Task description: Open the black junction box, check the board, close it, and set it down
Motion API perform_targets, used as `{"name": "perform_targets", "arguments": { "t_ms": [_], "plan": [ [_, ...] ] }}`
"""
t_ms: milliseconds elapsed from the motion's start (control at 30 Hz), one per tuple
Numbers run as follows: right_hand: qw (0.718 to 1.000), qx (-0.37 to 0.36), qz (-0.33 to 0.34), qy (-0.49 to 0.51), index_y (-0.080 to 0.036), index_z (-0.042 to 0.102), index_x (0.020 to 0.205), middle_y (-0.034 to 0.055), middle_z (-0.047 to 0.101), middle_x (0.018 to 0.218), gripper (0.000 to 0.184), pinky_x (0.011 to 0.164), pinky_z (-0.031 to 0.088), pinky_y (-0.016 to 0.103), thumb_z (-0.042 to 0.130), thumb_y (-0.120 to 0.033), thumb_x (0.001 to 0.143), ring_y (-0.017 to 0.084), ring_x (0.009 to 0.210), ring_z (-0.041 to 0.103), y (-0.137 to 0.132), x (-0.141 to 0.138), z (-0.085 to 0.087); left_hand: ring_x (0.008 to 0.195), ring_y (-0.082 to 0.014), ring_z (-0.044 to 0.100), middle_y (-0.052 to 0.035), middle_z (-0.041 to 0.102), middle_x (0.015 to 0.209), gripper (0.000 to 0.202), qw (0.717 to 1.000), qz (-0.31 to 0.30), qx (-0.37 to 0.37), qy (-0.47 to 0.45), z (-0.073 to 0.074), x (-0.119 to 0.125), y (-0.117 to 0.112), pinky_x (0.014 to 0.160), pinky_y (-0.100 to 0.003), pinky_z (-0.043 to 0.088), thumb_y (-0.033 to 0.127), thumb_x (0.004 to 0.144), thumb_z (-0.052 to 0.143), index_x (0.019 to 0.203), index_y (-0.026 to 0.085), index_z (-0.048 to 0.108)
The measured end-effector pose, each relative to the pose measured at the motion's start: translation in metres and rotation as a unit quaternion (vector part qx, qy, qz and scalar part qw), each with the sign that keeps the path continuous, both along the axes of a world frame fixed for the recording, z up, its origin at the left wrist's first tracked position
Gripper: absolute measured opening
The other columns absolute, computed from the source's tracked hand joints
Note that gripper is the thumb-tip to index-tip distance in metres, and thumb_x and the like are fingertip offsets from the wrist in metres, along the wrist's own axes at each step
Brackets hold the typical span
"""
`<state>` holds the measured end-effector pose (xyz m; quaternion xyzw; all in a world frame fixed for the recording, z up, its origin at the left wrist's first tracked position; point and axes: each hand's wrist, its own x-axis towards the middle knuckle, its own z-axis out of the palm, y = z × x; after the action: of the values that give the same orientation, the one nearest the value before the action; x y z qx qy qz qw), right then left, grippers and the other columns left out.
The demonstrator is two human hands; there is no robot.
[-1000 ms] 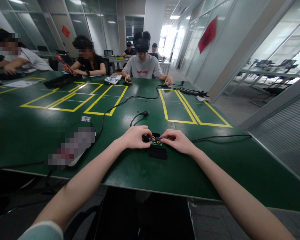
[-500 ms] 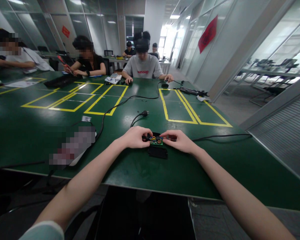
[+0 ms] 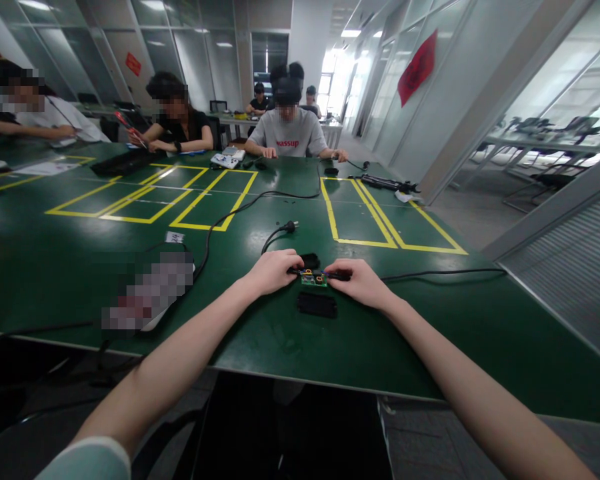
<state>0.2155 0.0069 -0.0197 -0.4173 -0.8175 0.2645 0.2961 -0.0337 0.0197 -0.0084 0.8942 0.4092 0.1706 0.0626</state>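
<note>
A small green circuit board (image 3: 314,281) with copper-coloured coils is held between my two hands. My left hand (image 3: 276,272) has its fingers pinched on the black cable end at the board's left side. On the opposite side, my right hand (image 3: 357,281) pinches the black cable at the board's right end. Just behind the board lies one black plastic case half (image 3: 310,261). The other case half (image 3: 317,305) rests on the table in front, apart from the board. My fingertips partly cover both cable ends.
The green table (image 3: 260,333) carries yellow tape outlines. A black plug (image 3: 291,227) lies beyond my left hand. A cable (image 3: 445,272) runs off to the right. At left is a blurred-out object (image 3: 155,287) with a cord. Several people sit at the far side.
The circuit board and my hands have shifted slightly, and the case half behind the board now shows more fully. Across the table, a person's hand has moved a little.
</note>
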Motion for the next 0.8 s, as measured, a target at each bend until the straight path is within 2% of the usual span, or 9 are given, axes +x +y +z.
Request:
{"name": "perform_targets", "arguments": {
  "t_ms": [133,300,400,500,667,800],
  "plan": [
    [1.0,-0.007,0.003,0.001,-0.017,0.079,0.088,0.0048,0.074,0.082,0.017,0.071,0.053,0.03,0.064,-0.022,0.079,0.018,0.073,0.066,-0.001,-0.004,-0.003,0.091,-0.0193,0.069,-0.0024,0.074,0.097,0.016,1.0,-0.003,0.007,0.007,0.0,0.001,0.001,0.073,-0.025,0.048,0.014,0.088,0.066,0.097,0.023,0.076],
    [0.999,0.009,-0.026,-0.018,-0.018,0.078,0.087,0.0045,0.074,0.082,0.015,0.068,0.051,0.029,0.067,-0.024,0.079,0.017,0.072,0.065,0.002,-0.004,-0.006,0.097,-0.0195,0.067,-0.0023,0.076,0.097,0.016,1.0,-0.02,0.018,0.013,0.0,-0.003,0.004,0.076,-0.025,0.049,0.015,0.089,0.065,0.098,0.023,0.076],
    [0.996,0.041,-0.056,-0.058,-0.021,0.076,0.081,0.0033,0.073,0.078,0.009,0.064,0.047,0.028,0.071,-0.028,0.078,0.017,0.068,0.063,0.003,0.0,-0.004,0.098,-0.0197,0.066,-0.0028,0.075,0.1,0.021,0.999,-0.026,0.022,0.012,-0.001,-0.004,0.004,0.078,-0.026,0.05,0.012,0.089,0.064,0.101,0.024,0.077],
    [0.992,0.046,-0.072,-0.094,-0.021,0.072,0.074,0.0025,0.07,0.072,0.014,0.059,0.042,0.028,0.075,-0.034,0.078,0.017,0.064,0.06,0.004,0.005,-0.002,0.093,-0.0191,0.067,-0.0036,0.072,0.1,0.03,1.0,-0.007,0.014,0.015,-0.002,-0.005,0.005,0.077,-0.026,0.052,0.008,0.086,0.062,0.105,0.025,0.079],
    [0.996,0.028,-0.011,-0.09,-0.02,0.069,0.071,0.0025,0.068,0.072,0.02,0.062,0.043,0.028,0.073,-0.035,0.082,0.016,0.066,0.06,0.005,0.009,0.0,0.088,-0.0186,0.068,-0.0038,0.068,0.098,0.035,1.0,0.007,0.0,0.006,-0.005,-0.006,0.007,0.078,-0.027,0.053,0.007,0.084,0.06,0.106,0.026,0.079],
    [0.997,0.025,0.023,-0.07,-0.02,0.068,0.069,0.0026,0.066,0.071,0.027,0.062,0.042,0.028,0.071,-0.041,0.085,0.015,0.064,0.057,0.003,0.008,0.003,0.1,-0.0191,0.067,-0.0027,0.071,0.104,0.037,0.999,-0.036,-0.014,-0.039,-0.004,-0.008,0.007,0.086,-0.028,0.053,0.003,0.079,0.057,0.103,0.024,0.075]
  ]
}}
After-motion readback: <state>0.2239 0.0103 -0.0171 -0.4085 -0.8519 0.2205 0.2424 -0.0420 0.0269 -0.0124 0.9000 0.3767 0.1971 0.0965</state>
